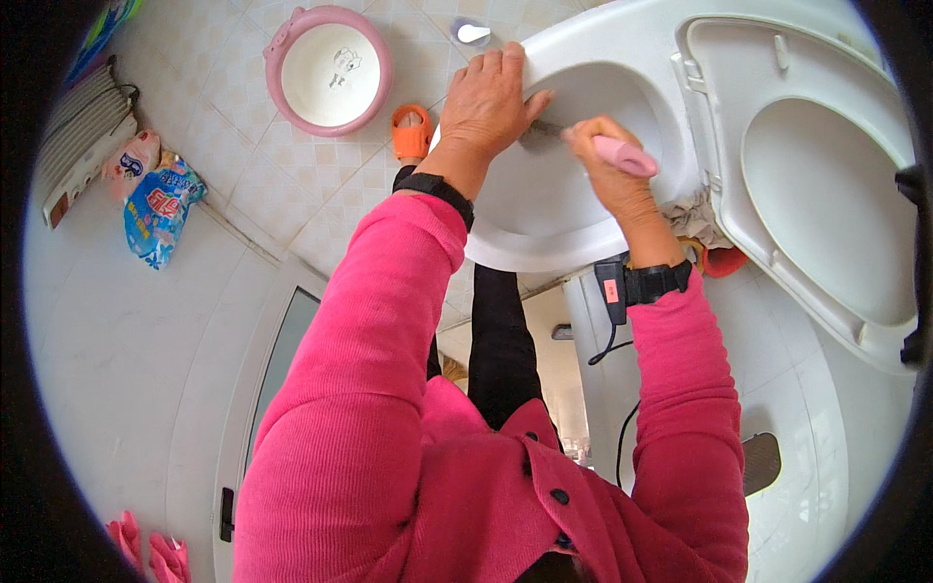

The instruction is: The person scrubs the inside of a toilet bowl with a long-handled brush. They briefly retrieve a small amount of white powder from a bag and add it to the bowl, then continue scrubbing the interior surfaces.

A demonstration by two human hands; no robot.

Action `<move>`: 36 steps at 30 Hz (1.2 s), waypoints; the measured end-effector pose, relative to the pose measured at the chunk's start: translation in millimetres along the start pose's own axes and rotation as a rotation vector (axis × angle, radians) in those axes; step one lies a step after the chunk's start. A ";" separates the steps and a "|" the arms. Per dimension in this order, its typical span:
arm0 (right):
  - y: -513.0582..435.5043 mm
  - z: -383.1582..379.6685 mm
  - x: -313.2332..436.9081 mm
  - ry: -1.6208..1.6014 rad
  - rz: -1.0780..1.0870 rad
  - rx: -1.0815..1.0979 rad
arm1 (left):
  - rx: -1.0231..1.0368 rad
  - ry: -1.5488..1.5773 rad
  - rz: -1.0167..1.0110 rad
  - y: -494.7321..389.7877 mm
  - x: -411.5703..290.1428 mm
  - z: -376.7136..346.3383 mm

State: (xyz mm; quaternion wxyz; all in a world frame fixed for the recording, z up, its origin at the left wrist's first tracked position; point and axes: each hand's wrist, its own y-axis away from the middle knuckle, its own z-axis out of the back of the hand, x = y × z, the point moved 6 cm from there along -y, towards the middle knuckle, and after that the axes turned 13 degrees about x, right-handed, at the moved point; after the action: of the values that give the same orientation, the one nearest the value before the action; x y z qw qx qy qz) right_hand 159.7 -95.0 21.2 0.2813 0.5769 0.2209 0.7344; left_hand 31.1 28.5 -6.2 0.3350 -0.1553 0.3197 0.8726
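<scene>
My left hand (487,103) lies over the left rim of a white toilet bowl (536,251), its thumb spread toward the inside. Held in my right hand (611,175) is a brush with a pink handle (627,156), whose butt sticks out behind my fist. The brush head (541,137) is down in the bowl against its inner left wall, blurred and partly hidden by my fingers and left thumb. To the right, the white toilet seat (718,157) and lid (831,211) are raised.
A pink-rimmed basin (328,131) and a bottle with a white top (474,33) stand on the tiled floor. My orange slipper (412,142) is beside the toilet. Packages (162,211) and a ridged heater-like appliance (84,138) are at left. Crumpled paper (696,218) sits behind my right wrist.
</scene>
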 end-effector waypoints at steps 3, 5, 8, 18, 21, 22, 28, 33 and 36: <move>6.7 18.8 -28.3 -0.237 -0.118 -0.128 | -0.001 -0.011 0.002 -1.4 -2.3 1.7; 15.0 32.2 -41.2 -0.442 -0.156 -0.281 | 0.015 0.000 0.006 -2.6 -3.1 2.1; 27.0 36.1 -29.9 -0.472 -0.142 -0.249 | 0.038 -0.001 0.025 -2.7 -3.2 2.4; 84.1 106.9 94.4 -0.209 -0.075 -0.139 | -0.029 -0.016 -0.008 -2.8 -2.9 1.5; 89.0 111.5 101.8 -0.158 -0.003 -0.153 | -0.009 -0.025 0.000 -3.2 -2.2 0.5; 89.8 109.8 100.3 -0.184 0.000 -0.147 | 0.000 -0.025 0.004 -3.2 -2.1 -0.2; 100.1 106.1 87.1 -0.217 -0.062 -0.187 | 0.007 -0.038 0.050 -4.8 -2.0 -2.5; 110.6 110.2 72.6 -0.310 -0.004 -0.234 | 0.014 -0.062 0.071 -5.1 -4.0 -2.3; 111.7 107.9 56.7 -0.329 0.001 -0.226 | 0.016 -0.091 0.077 -4.7 -5.8 -2.5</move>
State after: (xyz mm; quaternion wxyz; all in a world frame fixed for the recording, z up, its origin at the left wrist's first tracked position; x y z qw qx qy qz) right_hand 236.9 -140.3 160.4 0.3759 0.6542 0.0878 0.6504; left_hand 38.7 26.8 -7.4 0.3164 -0.1003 0.3170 0.8884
